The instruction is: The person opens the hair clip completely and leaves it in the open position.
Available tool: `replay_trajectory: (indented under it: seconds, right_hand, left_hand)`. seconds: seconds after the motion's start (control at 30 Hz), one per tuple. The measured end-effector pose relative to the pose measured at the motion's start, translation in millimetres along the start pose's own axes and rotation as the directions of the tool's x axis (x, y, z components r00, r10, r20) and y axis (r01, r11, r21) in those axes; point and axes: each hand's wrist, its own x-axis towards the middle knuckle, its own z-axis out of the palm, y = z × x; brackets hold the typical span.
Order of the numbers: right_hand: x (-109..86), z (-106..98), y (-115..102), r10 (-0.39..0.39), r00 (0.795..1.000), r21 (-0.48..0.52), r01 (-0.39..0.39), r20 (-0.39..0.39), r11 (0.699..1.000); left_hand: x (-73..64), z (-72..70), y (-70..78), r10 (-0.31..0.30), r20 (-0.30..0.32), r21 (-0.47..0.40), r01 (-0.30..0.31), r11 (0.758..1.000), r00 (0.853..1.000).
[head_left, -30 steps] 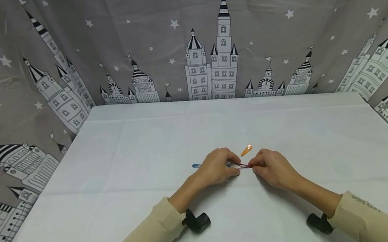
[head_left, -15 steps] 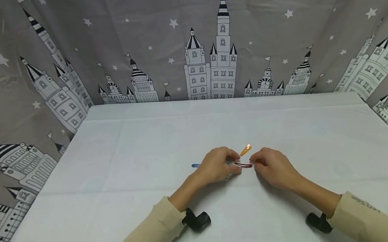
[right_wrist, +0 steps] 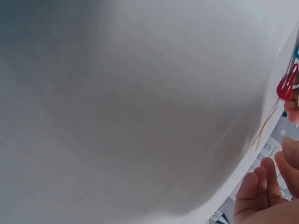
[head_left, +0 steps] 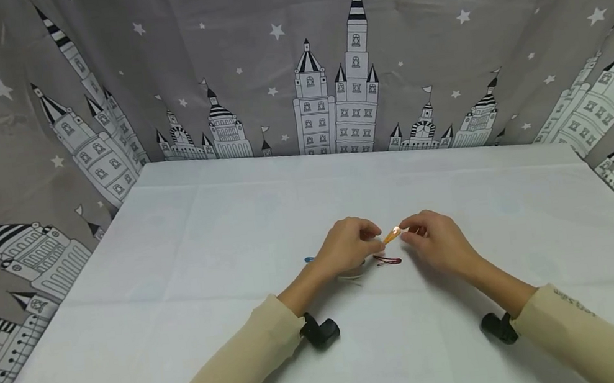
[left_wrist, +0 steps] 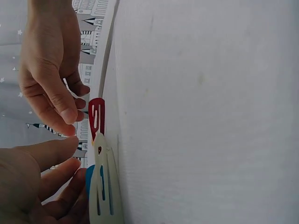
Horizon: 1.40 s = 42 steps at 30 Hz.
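Observation:
An orange snap hair clip (head_left: 392, 234) lies between my two hands in the head view. My left hand (head_left: 349, 246) has its fingertips at the near left end, and my right hand (head_left: 438, 240) has its thumb and forefinger beside the far right end. Fingers of both hands are loosely bent and apart; neither visibly pinches the clip. Just below is a red snap hair clip (head_left: 390, 261), seen larger in the left wrist view. A white snap hair clip (left_wrist: 105, 186) and a blue one (head_left: 308, 259) lie by the left hand, which partly covers them in the head view.
All the clips rest on a white cloth-covered table (head_left: 232, 224). Behind it hangs a grey curtain (head_left: 247, 54) printed with castles and stars. A black wrist camera (head_left: 322, 333) sits on the left wrist and another (head_left: 499, 328) on the right.
My right fingers were on the red clip and have let go of it. Both hands have moved away from me, up to the orange clip. The white clip now shows below the left hand.

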Motion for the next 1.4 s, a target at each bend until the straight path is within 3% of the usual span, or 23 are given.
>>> replay_trajectory:
  seconds: [0.33, 0.5, 1.4]
  right_hand:
    - [16.1, 2.3, 8.7, 0.050, 0.997, -0.023, -0.049, 0.062, 0.999]
    - [18.5, 3.9, 8.4, 0.073, 0.994, -0.033, -0.070, 0.082, 0.997]
    - [17.5, 5.8, 4.0, 0.090, 0.991, -0.072, -0.082, 0.102, 0.994]
  left_hand:
    - [14.2, 2.5, 2.6, -0.070, 0.045, 0.038, 0.068, 0.997, 0.997]
    - [16.3, 5.0, 3.8, -0.092, 0.038, 0.084, 0.088, 0.993, 0.995]
    - [13.8, 5.4, 3.8, -0.024, -0.030, 0.198, 0.029, 0.980, 0.999]
